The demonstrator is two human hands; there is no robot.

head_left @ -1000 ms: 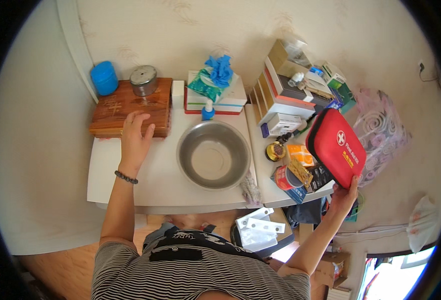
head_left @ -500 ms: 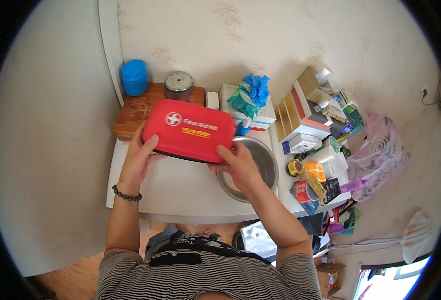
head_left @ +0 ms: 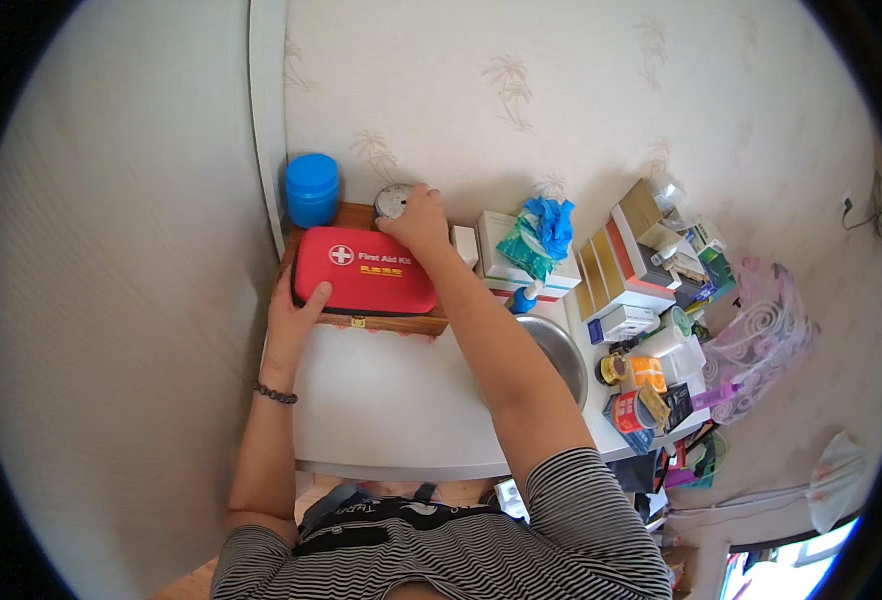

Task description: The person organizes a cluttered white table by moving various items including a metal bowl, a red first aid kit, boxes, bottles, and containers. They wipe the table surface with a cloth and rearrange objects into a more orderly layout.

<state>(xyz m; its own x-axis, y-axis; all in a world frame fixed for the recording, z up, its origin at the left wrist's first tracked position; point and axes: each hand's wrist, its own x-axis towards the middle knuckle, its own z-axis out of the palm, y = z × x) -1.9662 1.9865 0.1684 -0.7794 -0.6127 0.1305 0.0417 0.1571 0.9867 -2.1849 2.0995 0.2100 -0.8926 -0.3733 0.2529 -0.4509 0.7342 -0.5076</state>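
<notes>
A red first aid kit [head_left: 366, 285] with a white cross lies flat on a reddish-brown wooden box [head_left: 406, 324] that has a small front clasp. My left hand [head_left: 293, 322] grips the kit's front left corner, thumb on top and the other fingers along the side. Behind the kit, my right hand [head_left: 423, 225] is closed over a round metal tin [head_left: 391, 203] with a worn, pale top. The hand covers the tin's right part, and the kit hides its lower part. A blue lidded jar [head_left: 312, 190] stands at the box's back left.
Right of the box are a small white box [head_left: 465, 246], a larger white box [head_left: 501, 268] with a green packet [head_left: 527, 248] and crumpled blue plastic [head_left: 551, 224], a blue pump bottle [head_left: 525, 297] and a steel basin [head_left: 564, 358]. Stacked cartons [head_left: 651, 245] and jars crowd the right.
The first aid kit has come down onto the wooden box. My right hand has let go of it and moved to the metal tin. The head view has shifted slightly.
</notes>
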